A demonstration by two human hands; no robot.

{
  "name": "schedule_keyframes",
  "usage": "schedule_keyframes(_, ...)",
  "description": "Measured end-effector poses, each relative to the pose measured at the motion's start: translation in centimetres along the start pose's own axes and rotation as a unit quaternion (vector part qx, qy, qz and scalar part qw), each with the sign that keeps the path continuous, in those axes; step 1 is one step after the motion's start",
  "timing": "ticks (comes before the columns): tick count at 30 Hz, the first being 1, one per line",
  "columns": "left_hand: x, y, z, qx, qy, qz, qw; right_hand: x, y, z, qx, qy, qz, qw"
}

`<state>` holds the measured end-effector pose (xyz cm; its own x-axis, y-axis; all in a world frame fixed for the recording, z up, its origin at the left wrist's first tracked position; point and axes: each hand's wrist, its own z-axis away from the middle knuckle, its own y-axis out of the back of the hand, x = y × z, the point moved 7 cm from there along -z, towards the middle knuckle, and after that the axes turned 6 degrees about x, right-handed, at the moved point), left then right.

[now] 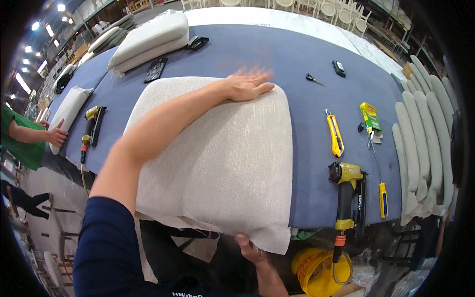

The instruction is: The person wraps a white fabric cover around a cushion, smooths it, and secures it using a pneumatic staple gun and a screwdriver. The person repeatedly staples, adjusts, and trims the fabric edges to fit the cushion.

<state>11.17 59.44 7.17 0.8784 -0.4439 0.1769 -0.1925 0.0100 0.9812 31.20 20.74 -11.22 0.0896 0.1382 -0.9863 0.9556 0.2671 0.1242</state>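
Seat cushion (222, 158) beneath your left hand (246, 87).
That hand lies open at a rounded corner; your right hand (251, 250) pinches the coarse-woven, off-white cover (237, 205) by its near edge.

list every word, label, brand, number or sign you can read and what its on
I won't quote printed wording, but it stands here:
Green-and-yellow cardboard box: lettering
Gold-and-black nail gun on the right: lettering
Navy fabric shirt: white lettering, upside down
Yellow plastic bucket: red marking, too unclear to read
Cream woven cushion: none visible
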Motion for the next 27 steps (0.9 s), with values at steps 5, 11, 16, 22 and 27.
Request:
schedule_keyframes(5, 0.2, 7.8, -4.2, -0.065, -0.002, -0.094, 0.993, -1.4, 0.8, -0.3, -0.034, -0.020, -0.033, 0.999)
schedule_keyframes(11, -4.4, 14.6, -4.2, 0.149, 0.070, -0.141, 0.976, -2.4, 0.0, -0.8, -0.027, -0.015, -0.051, 0.998)
schedule_keyframes(16, -2.8, 0.9, 0.8, 0.001, 0.092, -0.102, 0.991, -3.3, 0.2, -2.2, 0.018, -0.018, -0.065, 0.998)
schedule_keyframes(22, -0.6, 11.6, -3.5, 0.107, 0.023, -0.065, 0.992, -4.7, -0.3, -1.7, 0.003, -0.050, -0.087, 0.995)
schedule_keyframes(27, 7.3, 1.1, -0.5, -0.011, 0.043, -0.046, 0.998, -3.3, 0.2, -2.9, 0.029, 0.007, -0.083, 0.996)
